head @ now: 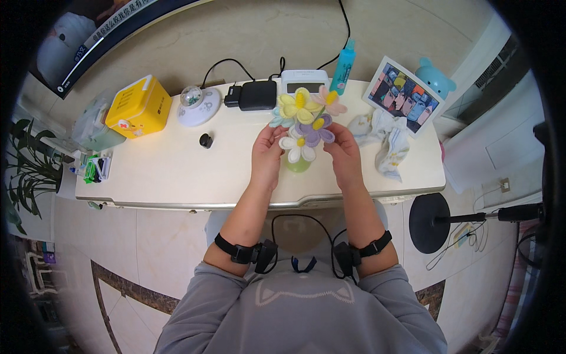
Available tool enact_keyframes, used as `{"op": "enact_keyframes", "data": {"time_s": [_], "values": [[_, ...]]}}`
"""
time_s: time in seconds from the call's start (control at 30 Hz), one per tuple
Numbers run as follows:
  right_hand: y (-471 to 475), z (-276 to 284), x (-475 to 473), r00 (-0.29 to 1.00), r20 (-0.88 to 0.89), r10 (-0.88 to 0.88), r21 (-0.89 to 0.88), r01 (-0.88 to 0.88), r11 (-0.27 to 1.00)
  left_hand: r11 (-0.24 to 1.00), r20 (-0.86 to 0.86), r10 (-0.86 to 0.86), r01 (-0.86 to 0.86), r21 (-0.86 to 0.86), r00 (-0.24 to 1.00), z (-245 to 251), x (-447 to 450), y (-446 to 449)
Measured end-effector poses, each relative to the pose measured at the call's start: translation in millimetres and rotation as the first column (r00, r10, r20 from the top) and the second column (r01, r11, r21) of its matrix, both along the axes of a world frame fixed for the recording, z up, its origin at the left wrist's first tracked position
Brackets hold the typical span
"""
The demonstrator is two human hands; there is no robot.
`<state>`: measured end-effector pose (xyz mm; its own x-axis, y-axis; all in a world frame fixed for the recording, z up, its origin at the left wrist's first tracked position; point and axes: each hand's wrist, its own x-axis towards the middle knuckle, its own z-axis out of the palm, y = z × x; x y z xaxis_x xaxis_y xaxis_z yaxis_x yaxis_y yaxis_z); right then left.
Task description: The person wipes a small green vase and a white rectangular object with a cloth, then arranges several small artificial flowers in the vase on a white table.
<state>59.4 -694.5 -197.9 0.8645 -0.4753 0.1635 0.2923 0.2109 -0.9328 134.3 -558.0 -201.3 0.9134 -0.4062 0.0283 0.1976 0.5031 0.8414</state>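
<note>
A bunch of crocheted flowers stands in a small green pot [299,165] near the front edge of the cream table [177,172]. Its blooms are a yellow flower [299,105], a pink one [331,101], a purple one [315,129], a white one [298,144] and a light blue one [281,118]. My left hand [268,152] is at the bunch's left side, fingers by the light blue and white petals. My right hand [344,152] is at the right, fingertips at the purple petals. Petals partly hide both sets of fingertips, and the stems are mostly covered.
Along the back stand a yellow box [139,106], a white round base with a clear globe [199,106], a black box with cables [258,95], a white device [305,79], a blue bottle [343,68] and a picture frame [404,95]. A patterned cloth [389,141] lies right; a small black cap [205,140] lies left.
</note>
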Motion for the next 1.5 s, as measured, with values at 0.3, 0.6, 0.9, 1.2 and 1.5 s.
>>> {"op": "enact_keyframes", "data": {"time_s": [0.3, 0.6, 0.9, 1.2, 1.5], "values": [[13, -16, 11, 0.996, -0.002, 0.085, -0.191, -0.084, 0.978, 1.000, 0.080, 0.012, -0.014, 0.025, 0.997, -2, -3, -11], [18, -18, 18, 0.996, -0.089, -0.022, -0.280, -0.004, 0.960, 0.967, 0.231, 0.225, -0.247, 0.069, 0.947, -8, -9, -9], [24, -23, 24, 0.999, 0.029, -0.041, -0.193, 0.046, 0.980, 0.953, 0.233, 0.213, -0.254, 0.163, 0.949, -16, -14, -4], [32, 39, -34, 0.850, 0.470, -0.239, -0.780, 0.526, 0.338, 0.905, 0.325, 0.238, -0.330, 0.268, 0.915, -18, -11, -5], [44, 51, -10, 0.872, 0.413, -0.262, -0.888, 0.450, 0.099, 0.937, 0.328, 0.197, -0.276, 0.216, 0.924, -20, -12, -1]]}}
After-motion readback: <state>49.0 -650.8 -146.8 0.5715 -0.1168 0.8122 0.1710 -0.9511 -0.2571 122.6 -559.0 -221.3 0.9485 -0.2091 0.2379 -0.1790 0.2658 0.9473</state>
